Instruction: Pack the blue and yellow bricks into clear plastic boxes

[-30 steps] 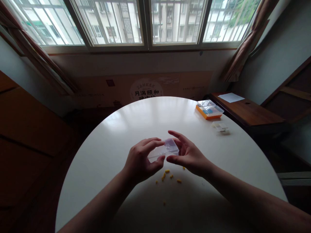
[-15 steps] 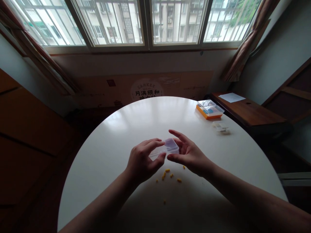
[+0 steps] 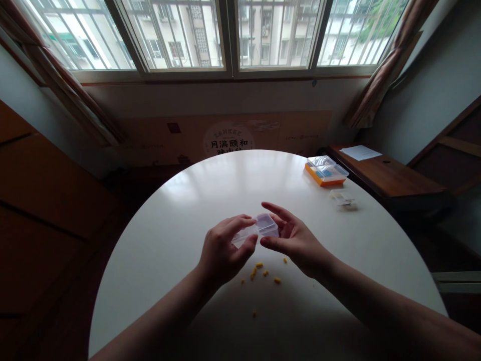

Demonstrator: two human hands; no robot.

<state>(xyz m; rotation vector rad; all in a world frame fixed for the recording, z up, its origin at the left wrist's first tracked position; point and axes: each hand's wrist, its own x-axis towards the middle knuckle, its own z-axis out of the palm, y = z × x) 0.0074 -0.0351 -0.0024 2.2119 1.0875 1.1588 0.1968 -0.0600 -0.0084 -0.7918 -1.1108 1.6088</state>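
Note:
Both of my hands hold a small clear plastic box (image 3: 259, 228) just above the round white table (image 3: 188, 210). My left hand (image 3: 221, 250) pinches its left end between thumb and fingers. My right hand (image 3: 291, 238) cups the right end, thumb below and fingers curled round the far side. Several small yellow pieces (image 3: 263, 273) lie scattered on the table right under and in front of my hands.
An orange tray with clear boxes (image 3: 326, 170) stands at the table's far right, with a small clear packet (image 3: 341, 198) nearer to me. A dark wooden side table with a white paper (image 3: 359, 152) stands beyond the right edge. A window wall runs behind.
My hands and the box have barely shifted. The box looks turned slightly, and my left fingers sit a little closer over it.

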